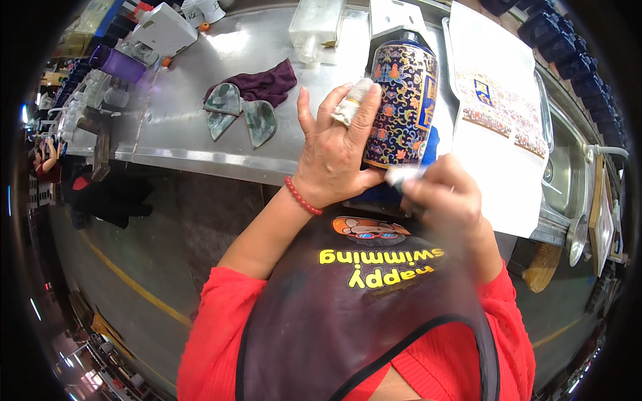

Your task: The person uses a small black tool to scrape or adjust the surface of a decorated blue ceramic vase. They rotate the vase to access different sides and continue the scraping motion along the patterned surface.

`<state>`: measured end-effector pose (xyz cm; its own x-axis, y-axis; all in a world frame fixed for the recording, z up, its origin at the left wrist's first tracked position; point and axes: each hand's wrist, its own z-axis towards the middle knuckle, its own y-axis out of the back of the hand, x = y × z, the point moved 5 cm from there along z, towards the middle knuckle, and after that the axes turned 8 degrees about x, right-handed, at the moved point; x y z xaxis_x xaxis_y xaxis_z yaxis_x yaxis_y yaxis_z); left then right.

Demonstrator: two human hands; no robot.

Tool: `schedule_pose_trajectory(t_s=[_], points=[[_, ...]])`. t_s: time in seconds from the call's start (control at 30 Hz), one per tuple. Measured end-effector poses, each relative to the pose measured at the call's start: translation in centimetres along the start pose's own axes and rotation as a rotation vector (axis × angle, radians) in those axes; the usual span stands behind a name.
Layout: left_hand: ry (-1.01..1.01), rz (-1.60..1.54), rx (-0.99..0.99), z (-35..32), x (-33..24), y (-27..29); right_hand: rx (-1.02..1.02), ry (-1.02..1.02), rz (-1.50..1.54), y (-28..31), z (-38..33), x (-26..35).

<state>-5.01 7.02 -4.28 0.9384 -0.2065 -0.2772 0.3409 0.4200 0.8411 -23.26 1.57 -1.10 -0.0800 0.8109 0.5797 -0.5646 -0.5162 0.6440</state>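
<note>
Steadying the patterned blue vase at the bench's near edge, my left hand wraps its side, fingers spread. My right hand, blurred, pinches a pale tool at its base; I should keep strokes short, grip firm.

Steel bench: purple cloth, stone shards (three), white bottle, printed sheet
</note>
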Motion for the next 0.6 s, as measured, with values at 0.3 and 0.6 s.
schedule_pose_trajectory(t_s=[0.3,0.6], points=[[0.000,0.101,0.031,0.3,-0.1,0.4,0.078,0.127,0.009,-0.1,0.2,0.4],[0.021,0.062,0.068,0.3,0.1,-0.1,0.113,0.096,0.069,0.2,0.1,0.1]])
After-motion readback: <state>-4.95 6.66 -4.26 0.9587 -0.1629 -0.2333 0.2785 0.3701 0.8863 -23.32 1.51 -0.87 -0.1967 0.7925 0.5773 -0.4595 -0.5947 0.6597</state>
